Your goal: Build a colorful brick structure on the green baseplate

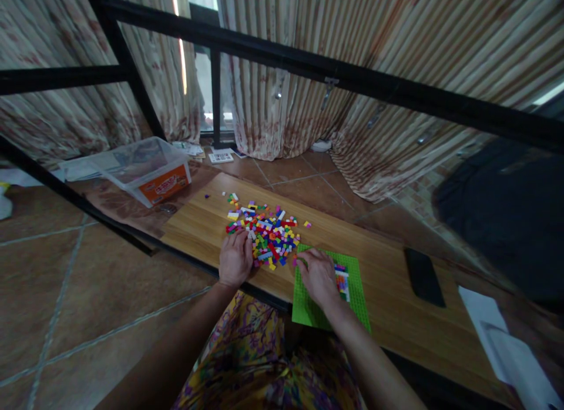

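nearest the camera a lap in yellow and purple flowered cloth sits below the green baseplate, which overhangs the near edge of the wooden table. the right hand lies palm down on the baseplate's left half, fingers curled toward its far left corner; whether it pinches a piece cannot be told. just right of that hand, on the baseplate, a small stack of coloured bricks is pressed in place. left of the baseplate the left hand rests flat on the table, fingers loosely spread, touching the near left rim of the loose brick pile, which lies just beyond the baseplate's far left corner. well right of the baseplate lies a black phone. far left and beyond the baseplate, a clear plastic box stands on the floor, with curtains behind.
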Tool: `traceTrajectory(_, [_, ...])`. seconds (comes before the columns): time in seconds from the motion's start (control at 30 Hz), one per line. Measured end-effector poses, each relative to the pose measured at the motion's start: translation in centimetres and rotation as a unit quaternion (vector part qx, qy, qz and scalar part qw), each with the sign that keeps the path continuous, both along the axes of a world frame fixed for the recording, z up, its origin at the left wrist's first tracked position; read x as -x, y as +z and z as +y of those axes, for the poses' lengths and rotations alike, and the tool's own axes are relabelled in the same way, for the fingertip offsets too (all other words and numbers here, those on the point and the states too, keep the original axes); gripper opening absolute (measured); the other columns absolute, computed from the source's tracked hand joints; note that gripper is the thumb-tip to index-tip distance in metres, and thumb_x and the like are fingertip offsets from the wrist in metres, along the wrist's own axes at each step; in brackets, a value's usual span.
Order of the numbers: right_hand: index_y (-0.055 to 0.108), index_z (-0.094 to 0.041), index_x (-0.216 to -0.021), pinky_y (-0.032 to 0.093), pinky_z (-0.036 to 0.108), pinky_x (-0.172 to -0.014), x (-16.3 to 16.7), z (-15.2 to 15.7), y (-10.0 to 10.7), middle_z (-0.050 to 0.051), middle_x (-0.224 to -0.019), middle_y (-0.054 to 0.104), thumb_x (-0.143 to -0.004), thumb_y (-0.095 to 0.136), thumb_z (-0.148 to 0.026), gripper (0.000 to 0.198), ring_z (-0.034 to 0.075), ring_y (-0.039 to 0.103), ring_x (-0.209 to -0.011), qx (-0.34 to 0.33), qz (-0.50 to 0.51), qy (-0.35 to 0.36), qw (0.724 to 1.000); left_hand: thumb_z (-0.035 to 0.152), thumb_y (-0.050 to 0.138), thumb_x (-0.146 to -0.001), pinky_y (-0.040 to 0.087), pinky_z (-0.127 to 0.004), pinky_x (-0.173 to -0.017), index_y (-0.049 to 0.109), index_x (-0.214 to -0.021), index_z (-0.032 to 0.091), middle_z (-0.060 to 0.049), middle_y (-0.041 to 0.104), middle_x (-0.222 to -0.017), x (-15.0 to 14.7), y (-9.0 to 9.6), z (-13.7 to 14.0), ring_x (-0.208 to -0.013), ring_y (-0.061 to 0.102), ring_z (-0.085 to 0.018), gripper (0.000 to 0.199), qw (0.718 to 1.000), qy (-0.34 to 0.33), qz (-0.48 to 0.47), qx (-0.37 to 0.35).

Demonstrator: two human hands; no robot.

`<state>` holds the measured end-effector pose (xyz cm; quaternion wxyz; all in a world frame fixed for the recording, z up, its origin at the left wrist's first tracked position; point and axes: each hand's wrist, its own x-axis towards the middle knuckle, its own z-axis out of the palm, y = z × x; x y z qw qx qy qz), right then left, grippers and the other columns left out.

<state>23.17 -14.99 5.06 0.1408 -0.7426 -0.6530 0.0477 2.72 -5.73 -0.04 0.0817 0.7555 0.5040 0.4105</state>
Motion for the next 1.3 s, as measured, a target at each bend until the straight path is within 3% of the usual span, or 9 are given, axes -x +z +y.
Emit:
traceTrajectory(0.17, [0.072, -0.023, -0.092, 0.033, 0.037, -0.083, 1.4, 1.2, -0.1, 0.009, -0.096, 0.067, -0.09, 0.051, -0.031, 0.023, 0.025, 0.054, -0.096, 0.027, -0.056, -0.036, 0.997, 0.03, 0.041, -0.095, 0.047, -0.046, -0.097, 0.061, -0.112, 0.015, -0.015, 0.066, -0.115, 0.0, 0.2, -0.1, -0.113, 0.058, -0.027, 0.031, 1.0, -0.006, 0.004, 0.001])
traceTrajectory(0.4, [0.07, -0.022, -0.088, 0.034, 0.037, -0.083, 2.4, 2.5, -0.5, 0.01, -0.097, 0.067, -0.091, 0.048, -0.027, 0.023, 0.026, 0.055, -0.098, 0.027, -0.035, -0.057, 0.997, 0.03, 0.042, -0.095, 0.047, -0.045, -0.096, 0.062, -0.11, 0.016, -0.013, 0.066, -0.113, 0.0, 0.2, -0.2, -0.112, 0.059, -0.026, 0.029, 1.0, -0.002, 0.006, -0.001])
traceTrajectory(0.57, [0.066, -0.02, -0.094, 0.041, 0.032, -0.077, 1.7, 1.5, 0.1, 0.008, -0.09, 0.07, -0.094, 0.042, -0.029, 0.026, 0.021, 0.062, -0.083, -0.046, 0.114, -0.059, 0.991, 0.03, 0.043, -0.095, 0.047, -0.045, -0.096, 0.063, -0.11, 0.016, -0.013, 0.066, -0.114, 0.0, 0.2, -0.1, -0.11, 0.059, -0.026, 0.029, 1.0, 0.001, -0.002, 0.007])
traceTrajectory(0.8, [0.068, -0.019, -0.092, 0.05, 0.032, -0.076, -4.2, -3.2, 0.3, 0.008, -0.092, 0.072, -0.084, 0.057, -0.047, 0.032, 0.021, 0.067, -0.082, -0.134, 0.355, -0.148, 0.913, 0.03, 0.043, -0.095, 0.046, -0.044, -0.098, 0.063, -0.112, 0.016, -0.013, 0.066, -0.115, 0.0, 0.2, -0.1, -0.114, 0.058, -0.026, 0.029, 1.0, -0.005, -0.002, 0.007])
traceTrajectory(0.9, [0.07, -0.018, -0.095, 0.051, 0.036, -0.08, -7.3, -5.3, 0.0, 0.01, -0.095, 0.073, -0.08, 0.06, -0.048, 0.035, 0.023, 0.067, -0.084, -0.131, 0.33, -0.207, 0.912, 0.031, 0.044, -0.095, 0.046, -0.044, -0.098, 0.063, -0.111, 0.016, -0.013, 0.066, -0.115, 0.0, 0.0, -0.1, -0.113, 0.058, -0.026, 0.029, 1.0, -0.004, -0.001, 0.01])
traceTrajectory(1.0, [0.072, -0.018, -0.093, 0.05, 0.038, -0.082, -9.2, -6.6, -0.2, 0.011, -0.096, 0.073, -0.079, 0.06, -0.046, 0.033, 0.025, 0.066, -0.087, -0.138, 0.287, -0.216, 0.923, 0.031, 0.043, -0.095, 0.046, -0.044, -0.098, 0.063, -0.111, 0.015, -0.014, 0.066, -0.115, 0.1, -0.1, 0.0, -0.112, 0.058, -0.026, 0.03, 1.0, -0.005, 0.009, 0.005])
traceTrajectory(1.3, [0.072, -0.019, -0.094, 0.048, 0.038, -0.083, -9.3, -6.3, -1.0, 0.009, -0.097, 0.072, -0.084, 0.052, -0.046, 0.036, 0.024, 0.065, -0.088, -0.108, 0.215, -0.183, 0.953, 0.03, 0.043, -0.095, 0.047, -0.042, -0.098, 0.063, -0.108, 0.015, -0.012, 0.067, -0.112, 0.1, 0.1, 0.1, -0.109, 0.059, -0.025, 0.028, 1.0, -0.004, 0.02, -0.011])
